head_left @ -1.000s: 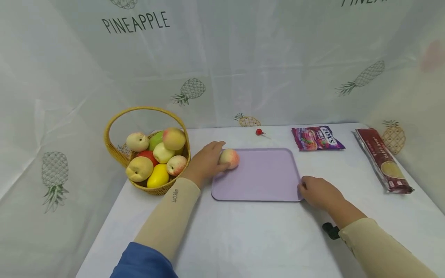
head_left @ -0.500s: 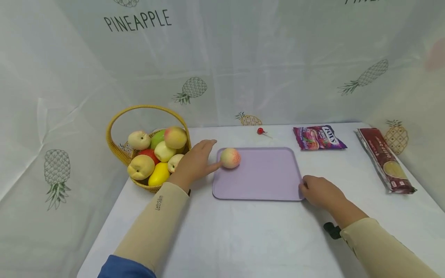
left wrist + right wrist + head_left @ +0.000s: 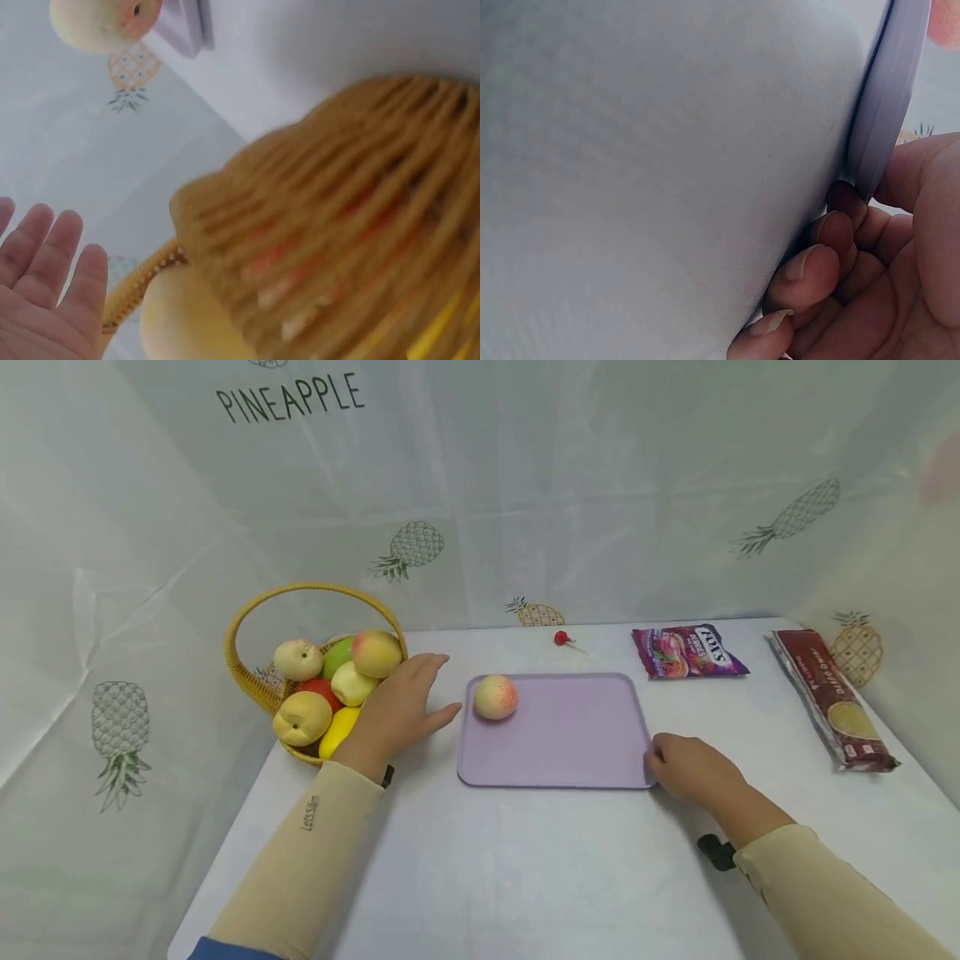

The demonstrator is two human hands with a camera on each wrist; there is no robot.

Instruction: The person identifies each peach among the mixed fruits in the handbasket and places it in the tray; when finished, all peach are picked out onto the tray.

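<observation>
Left hand [image 3: 397, 706]: fingers spread, empty, beside the basket [image 3: 337, 202]. Right hand [image 3: 693, 774]: pinching the tray [image 3: 562, 735] by its right edge (sound practice; should prevent sliding). Peach [image 3: 495, 697]: on the tray, far left corner. Piled fruit [image 3: 352, 683] calls for gentle lifting.

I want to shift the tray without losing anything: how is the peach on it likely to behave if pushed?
The peach would probably roll, as it looks nearly round. The raised rim of the tray might check a gentle roll. The peach's skin looks matte, so it likely isn't very slippery.
</observation>
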